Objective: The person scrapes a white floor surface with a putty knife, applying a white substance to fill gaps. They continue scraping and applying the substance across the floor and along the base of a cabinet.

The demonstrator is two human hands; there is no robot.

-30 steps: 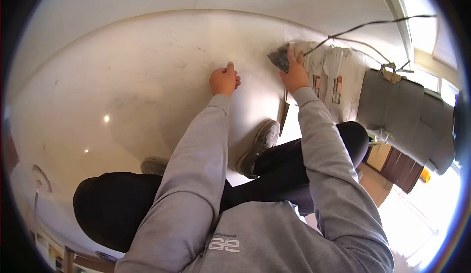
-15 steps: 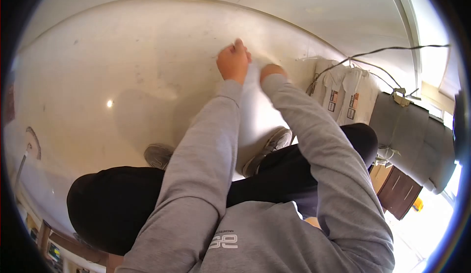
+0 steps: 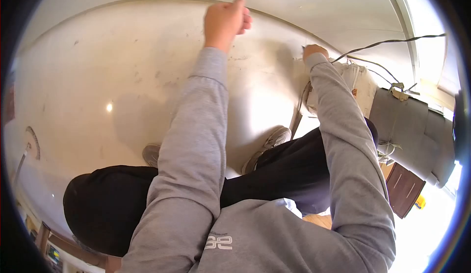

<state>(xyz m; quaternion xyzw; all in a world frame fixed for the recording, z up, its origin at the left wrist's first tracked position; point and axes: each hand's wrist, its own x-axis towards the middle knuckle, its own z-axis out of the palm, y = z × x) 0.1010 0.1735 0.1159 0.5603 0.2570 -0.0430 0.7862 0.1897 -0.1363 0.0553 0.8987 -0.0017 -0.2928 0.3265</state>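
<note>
My left hand (image 3: pixel 227 24) is closed, fingers curled, raised over the pale floor (image 3: pixel 122 67) close to the foot of the white wall panel (image 3: pixel 314 8). A thin dark line runs up the panel from its thumb tip; whatever the fingers hold is hidden. Farther right, my right hand (image 3: pixel 315 52) is closed by the floor's edge, beside the white packages (image 3: pixel 365 84). A small dark tip pokes out at its left side, too little to name. Both arms are stretched forward in grey sleeves.
A dark cable (image 3: pixel 382 42) loops across the right side above the packages. Beyond it stands a grey bundle (image 3: pixel 409 131) tied with string. A brown cabinet (image 3: pixel 403 189) is at lower right. At far left lies a long-handled tool (image 3: pixel 33 143) with a curved head.
My left hand has moved up and slightly left, toward the wall panel. My right hand has moved right and up, away from the left hand, to the packages.
</note>
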